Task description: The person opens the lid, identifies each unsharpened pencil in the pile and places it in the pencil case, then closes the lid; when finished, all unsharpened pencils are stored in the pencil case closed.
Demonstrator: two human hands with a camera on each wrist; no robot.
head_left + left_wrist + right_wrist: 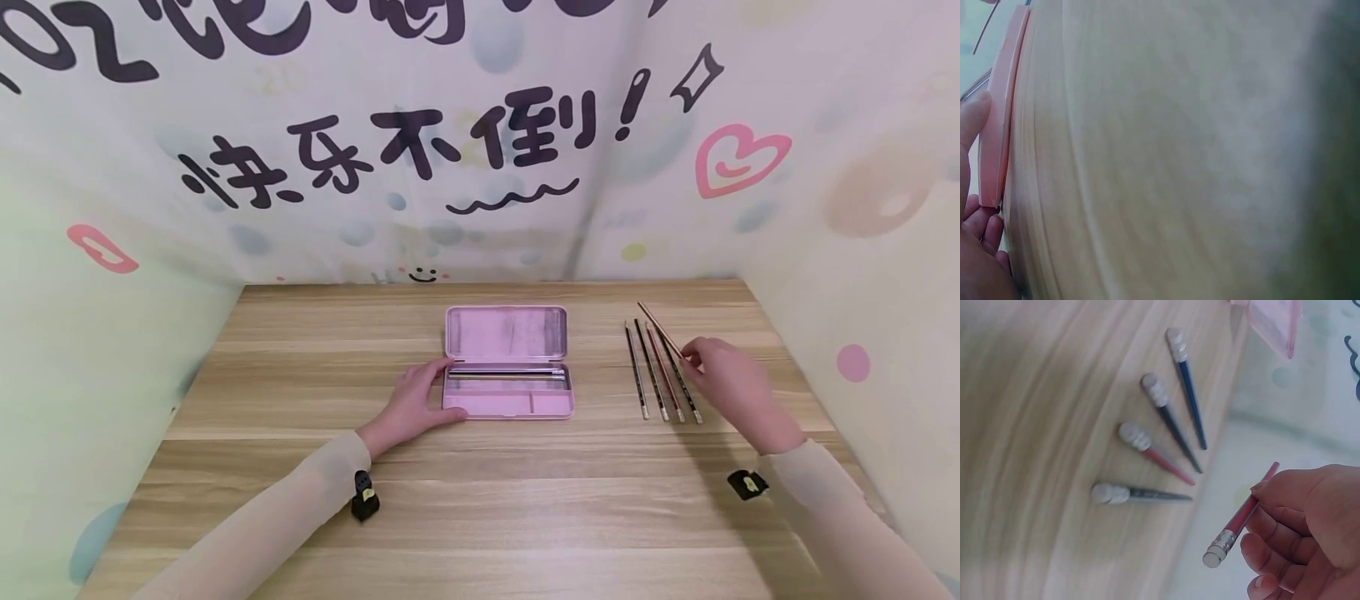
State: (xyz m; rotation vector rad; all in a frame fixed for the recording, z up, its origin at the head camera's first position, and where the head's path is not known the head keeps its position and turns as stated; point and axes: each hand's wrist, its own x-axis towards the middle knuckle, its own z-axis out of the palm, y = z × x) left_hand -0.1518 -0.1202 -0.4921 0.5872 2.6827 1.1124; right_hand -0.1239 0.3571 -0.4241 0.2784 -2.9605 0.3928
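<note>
A pink pencil case (491, 405) lies with its lid (506, 332) raised. Inside its back compartment are pencils (506, 377). My left hand (408, 406) grips the case's left end, thumb at the front corner and fingers at the back; in the left wrist view the thumb (974, 119) presses the case's side (999, 137). To the right, my right hand (731, 385) pinches a red pencil (1235, 522) between thumb and fingers, eraser end toward the wrist camera. The held pencil is tilted above several loose pencils (636, 367), dark ones and one red.
The wooden table (480, 500) carries the case in the middle and the loose pencils on its right. A printed curtain (420, 225) with black writing hangs along the back edge. Pale cloth walls stand at both sides.
</note>
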